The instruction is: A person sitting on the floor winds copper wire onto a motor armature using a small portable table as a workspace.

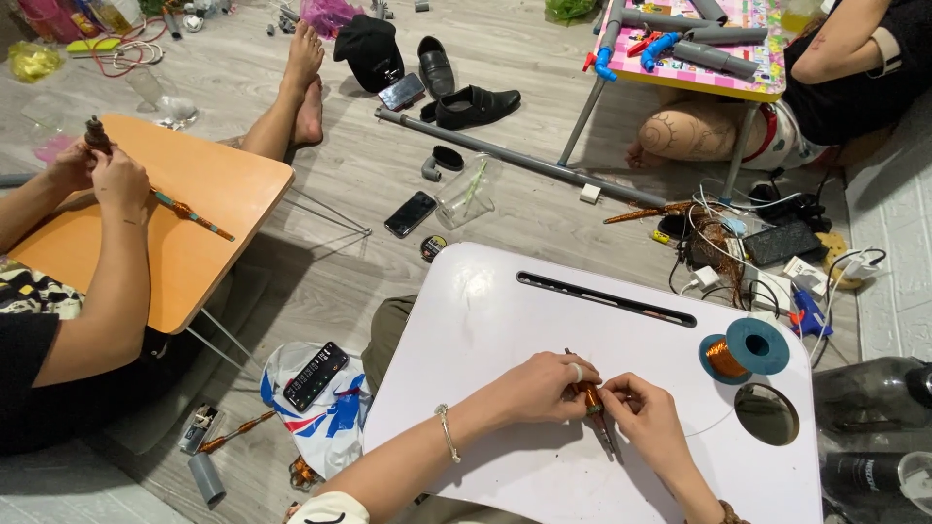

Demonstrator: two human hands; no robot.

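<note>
Gripping a thin rod wound with copper wire (592,400), both hands meet over the middle of the white counter (485,311). The left hand (544,386), a ring on one finger and a bracelet at the wrist, is closed around the upper part of the coil; the right hand (641,412) pinches it from the other side, fingertips touching the winding. The rod's dark lower end sticks out below the hands, just above the counter top. A fine strand runs from the hands toward a blue spool of copper wire (743,351) lying on its side near the counter's right edge, beside a round hole (767,414) in the top. A long slot (607,298) runs along the far edge.

To the left, another person's hands (102,165) hold a similar wound rod over an orange counter (184,252). On the floor lie a phone (410,213), black shoes (471,102) and a grey pipe (515,160).
</note>
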